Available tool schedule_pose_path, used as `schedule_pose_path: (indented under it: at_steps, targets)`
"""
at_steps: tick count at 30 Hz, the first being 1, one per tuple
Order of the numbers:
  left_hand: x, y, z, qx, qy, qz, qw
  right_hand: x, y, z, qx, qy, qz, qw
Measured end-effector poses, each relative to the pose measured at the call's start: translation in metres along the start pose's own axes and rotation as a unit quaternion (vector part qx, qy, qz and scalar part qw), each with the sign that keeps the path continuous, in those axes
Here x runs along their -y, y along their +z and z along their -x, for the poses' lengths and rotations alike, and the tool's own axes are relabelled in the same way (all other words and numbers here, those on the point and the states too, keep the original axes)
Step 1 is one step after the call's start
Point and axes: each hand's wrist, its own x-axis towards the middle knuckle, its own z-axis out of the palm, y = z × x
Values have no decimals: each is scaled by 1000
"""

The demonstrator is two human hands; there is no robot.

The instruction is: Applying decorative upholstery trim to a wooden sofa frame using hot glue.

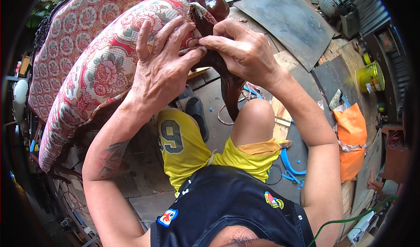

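The floral fabric [105, 74], red, white and grey, covers a bulging padded seat at the far left, and its gathered edge meets a dark wooden frame [229, 87] just ahead of me. My left hand [162, 58] lies palm down over this corner, fingers extended and spread on the cloth, thumb stretched right to the edge; it is not clenched. My right hand [249, 54] comes in from the right, wrist bent inward, outer fingers curled, thumb and forefinger pinching the fabric edge; the tips nearly meet my left thumb. What lies inside the pinch is too small to make out. Both elbows are bent outward, the forearms converging on the corner.

Behind the seat, at the far left, stands a panel [61, 58] in similar cloth. Below my hands, a dark sandal [196, 113] is on the floor beside my yellow shorts [183, 146]. Blue strips [288, 161] lie at near right, an orange bag [351, 135] farther right, a yellow tin [367, 77] beyond it. A grey sheet [286, 23] lies at far right.
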Motion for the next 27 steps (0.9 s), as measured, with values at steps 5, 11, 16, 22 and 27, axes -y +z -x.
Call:
schedule_pose_path:
  at_steps: [5,11,16,22,27]
  targets:
    - [-1,-3,1,17,-6,6,1000,-1,10,4,-12,-2,24,1000]
    - [0,0,1,16,0,6,1000,-7,17,5,-59,-8,-3,998]
    - [2,3,3,5,6,-12,1000,-4,12,3,-17,7,22,1000]
    - [8,4,3,-5,21,-8,1000,0,11,3,-19,24,10,999]
    - [10,1,2,19,20,29,999,2,13,4,-26,30,8,999]
